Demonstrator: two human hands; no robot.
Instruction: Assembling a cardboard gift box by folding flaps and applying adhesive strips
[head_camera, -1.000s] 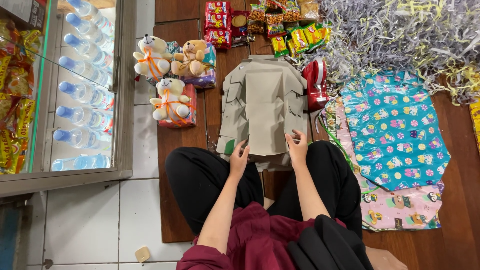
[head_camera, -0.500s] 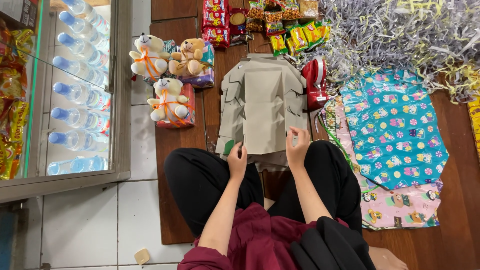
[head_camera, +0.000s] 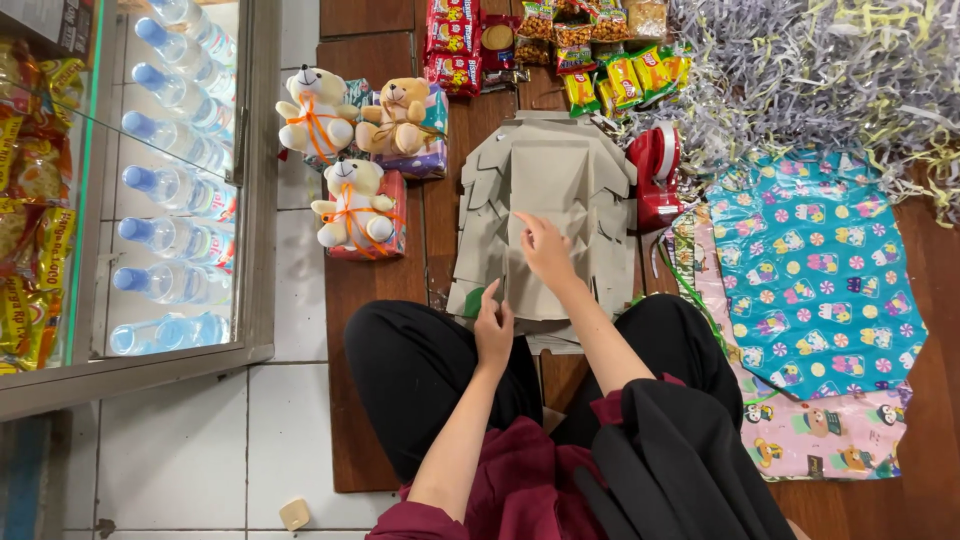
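With my left hand pinching the near edge of the folded cardboard sheets at frame centre and my right hand resting flat and open on top, I reckon the loose stack could slide and fan apart.

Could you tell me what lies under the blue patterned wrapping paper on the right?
A pink patterned sheet shows beneath the blue wrapping paper, on the wooden floor. Anything else under it is hidden.

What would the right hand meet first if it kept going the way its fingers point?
The right hand points up over the grey cardboard it rests on. Past the far edge, likely the snack packets; height is unclear.
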